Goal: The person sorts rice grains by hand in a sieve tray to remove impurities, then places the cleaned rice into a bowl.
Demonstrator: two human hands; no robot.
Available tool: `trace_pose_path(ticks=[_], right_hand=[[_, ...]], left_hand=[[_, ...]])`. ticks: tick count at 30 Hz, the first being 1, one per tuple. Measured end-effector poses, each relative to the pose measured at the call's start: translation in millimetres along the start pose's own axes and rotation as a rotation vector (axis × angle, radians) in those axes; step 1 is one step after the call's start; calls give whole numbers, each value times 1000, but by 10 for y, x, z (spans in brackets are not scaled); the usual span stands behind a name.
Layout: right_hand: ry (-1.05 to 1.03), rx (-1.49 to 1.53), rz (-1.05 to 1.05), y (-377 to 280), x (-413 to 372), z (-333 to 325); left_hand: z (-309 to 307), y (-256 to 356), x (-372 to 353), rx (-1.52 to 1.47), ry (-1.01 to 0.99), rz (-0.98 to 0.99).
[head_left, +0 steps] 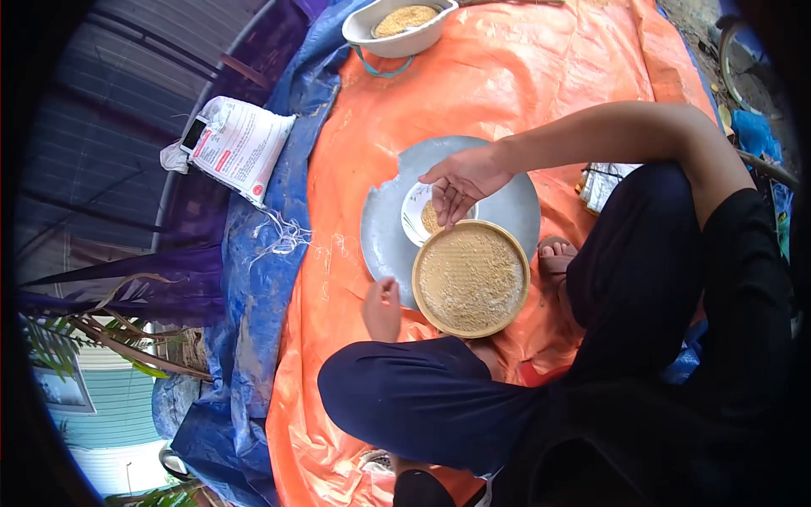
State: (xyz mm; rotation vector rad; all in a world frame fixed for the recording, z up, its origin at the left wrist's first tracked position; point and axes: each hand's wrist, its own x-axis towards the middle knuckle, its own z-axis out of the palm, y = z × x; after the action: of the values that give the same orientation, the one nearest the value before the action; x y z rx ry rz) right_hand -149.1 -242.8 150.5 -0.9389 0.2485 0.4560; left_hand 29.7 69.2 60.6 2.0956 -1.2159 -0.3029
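Observation:
A round tan-rimmed tray [470, 321] of pale grain and whitish bits sits in front of my legs, overlapping a large grey metal tray [384, 232]. Behind it on the metal tray is a white bowl [412, 211] with a little golden grain, partly hidden. My right hand [465, 182] hovers over this bowl, palm showing, fingers loosely bent and apart, with nothing visible in them. The fingertips are close to the round tray's far rim. My left hand [383, 310] is beside the round tray, near my knee, apart from it. Its fingers are loosely curled, and no object shows in it.
An orange tarpaulin [405, 110] covers the ground, with a blue sheet [279, 177] along its left edge. A white printed sack [245, 148] with a phone on it and loose strings lies left. A white basin [397, 42] of grain stands at the far end.

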Motion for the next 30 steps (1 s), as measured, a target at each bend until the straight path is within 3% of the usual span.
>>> trace_pose_path(ticks=[3, 8, 12, 16, 20, 23, 24, 27, 28, 30], right_hand=[[173, 57, -57, 145, -342, -60], [505, 331, -277, 1094, -1034, -300], [719, 594, -507, 2302, -1176, -707], [818, 693, -592, 2631, -1268, -698], [809, 650, -723, 2304, -1388, -679], [732, 556, -883, 1510, -1659, -476], [825, 615, -893, 1031, -1824, -139], [544, 398, -1068, 205, -2406, -1], [156, 194, -1067, 57, -2643, -183], [72, 201, -1013, 0, -2974, -85]], left_hand=[[636, -220, -492, 119, 22, 344], [784, -201, -720, 196, -103, 327], [927, -290, -646, 227, -141, 386], [1039, -538, -616, 199, -229, 448], [912, -379, -536, -12, -217, 416], [630, -281, -270, -5, -327, 372], [518, -236, -174, -52, -376, 301], [145, -137, 69, -191, -523, 113], [27, -133, 145, -246, -560, 68], [-212, -60, 271, -282, -611, 20]])
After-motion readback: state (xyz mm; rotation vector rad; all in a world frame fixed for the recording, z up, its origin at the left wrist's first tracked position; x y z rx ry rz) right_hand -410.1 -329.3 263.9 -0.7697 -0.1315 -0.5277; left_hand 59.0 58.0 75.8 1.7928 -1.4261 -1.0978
